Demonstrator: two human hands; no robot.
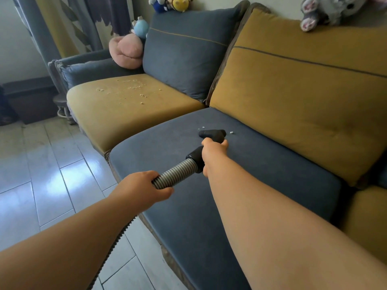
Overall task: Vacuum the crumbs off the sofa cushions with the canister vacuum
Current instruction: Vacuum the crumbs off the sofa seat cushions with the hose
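1. One black nozzle (pixel 212 133) of the vacuum rests on the blue seat cushion (pixel 240 191), towards its far side and near the yellow back cushion (pixel 293 91).
2. A few pale crumbs (pixel 231 132) lie on the blue fabric just beside the nozzle, one to its right and some at its far left.
3. The right hand (pixel 213 147) is curled round the black handle piece just behind the nozzle; its fingertips are hidden.
4. The left hand (pixel 144 185) grips the grey ribbed hose (pixel 178 170) nearer the body, fingers wrapped round it. The hose runs down under the forearm towards the tiled floor (pixel 52 174).
5. On the left, the yellow seat cushion (pixel 125 116) carries a wide scatter of crumbs (pixel 129 88) on its far half, well apart from the nozzle.
6. Behind it stands a blue back cushion (pixel 184 53), with a pink plush toy (pixel 125 52) leaning at its left.
7. A grey plush toy (pixel 326 11) lies on top of the sofa back at the far right.
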